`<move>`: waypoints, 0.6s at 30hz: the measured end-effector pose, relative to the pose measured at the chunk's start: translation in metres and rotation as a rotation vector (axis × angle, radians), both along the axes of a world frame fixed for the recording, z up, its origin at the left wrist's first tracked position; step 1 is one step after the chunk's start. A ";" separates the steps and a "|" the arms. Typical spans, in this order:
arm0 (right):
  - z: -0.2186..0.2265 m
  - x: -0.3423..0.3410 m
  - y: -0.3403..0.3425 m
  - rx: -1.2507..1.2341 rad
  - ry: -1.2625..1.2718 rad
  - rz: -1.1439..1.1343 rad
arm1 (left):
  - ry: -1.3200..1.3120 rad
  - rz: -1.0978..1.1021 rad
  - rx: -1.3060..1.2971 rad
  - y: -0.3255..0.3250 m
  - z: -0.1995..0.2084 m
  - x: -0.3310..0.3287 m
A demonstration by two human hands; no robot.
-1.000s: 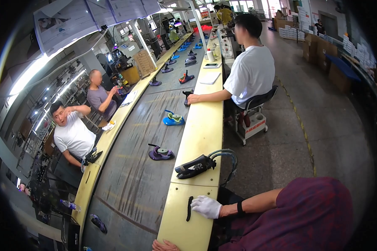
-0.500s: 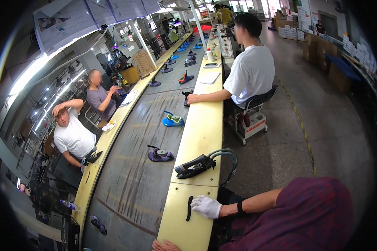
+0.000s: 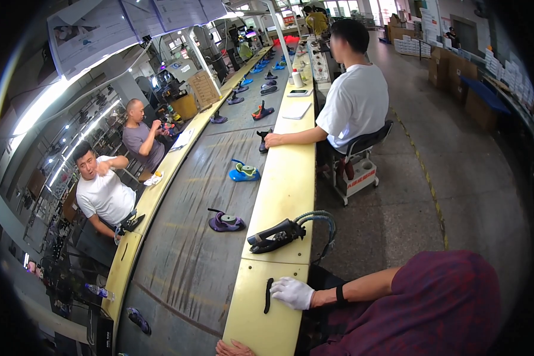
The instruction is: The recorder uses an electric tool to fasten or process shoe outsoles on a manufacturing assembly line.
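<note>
1. At far left, a co-worker in a white T-shirt (image 3: 108, 197) stood behind the far yellow ledge (image 3: 122, 270), one hand raised near the face
2. On the grey conveyor belt (image 3: 184, 237), a dark shoe (image 3: 138, 320) lay close to that ledge, near the lower edge of the view
3. A purple shoe (image 3: 226, 222) sat farther right on the belt, its strap sticking out
4. The left hand (image 3: 235, 349), bare, rested at the near yellow tabletop (image 3: 264, 332); the lower edge cut it off, so whether it was spread or closed I could not tell
5. A blue shoe (image 3: 244, 172) with green trim stood on the belt, beyond the purple one
6. A black strip (image 3: 268, 296) lay lengthwise on the near tabletop, just left of the gloved fingertips; contact was unclear
7. A black hose-fed tool (image 3: 277, 236) lay beyond the strip
8. The right hand (image 3: 292, 293), in a white glove, rested palm down, fingers loosely bent and close together, gripping nothing
9. At right, a seated co-worker (image 3: 359, 104) reached toward the belt
</note>
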State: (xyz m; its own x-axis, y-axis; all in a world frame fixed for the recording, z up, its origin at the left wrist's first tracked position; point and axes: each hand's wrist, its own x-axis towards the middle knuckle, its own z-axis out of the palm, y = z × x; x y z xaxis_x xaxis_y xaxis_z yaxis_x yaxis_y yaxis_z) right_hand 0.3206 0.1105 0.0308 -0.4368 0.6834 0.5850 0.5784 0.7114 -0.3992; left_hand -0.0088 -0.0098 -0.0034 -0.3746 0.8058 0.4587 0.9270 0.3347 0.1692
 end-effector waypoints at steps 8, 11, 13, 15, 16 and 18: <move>-0.001 0.000 0.000 -0.004 0.004 0.002 | -0.003 -0.002 -0.009 0.000 0.001 -0.001; 0.000 0.000 0.000 -0.002 0.000 0.002 | -0.016 0.003 -0.018 0.000 0.001 0.000; 0.000 0.001 0.000 -0.002 -0.003 0.002 | -0.026 0.005 -0.023 0.000 0.002 0.000; 0.001 0.000 0.000 -0.001 -0.005 0.000 | -0.040 0.008 -0.033 0.000 0.002 0.001; 0.001 0.000 0.000 -0.001 -0.005 0.000 | -0.040 0.009 -0.033 0.000 0.003 0.001; 0.000 0.000 0.000 0.001 -0.001 0.000 | -0.043 0.007 -0.044 -0.001 0.004 0.001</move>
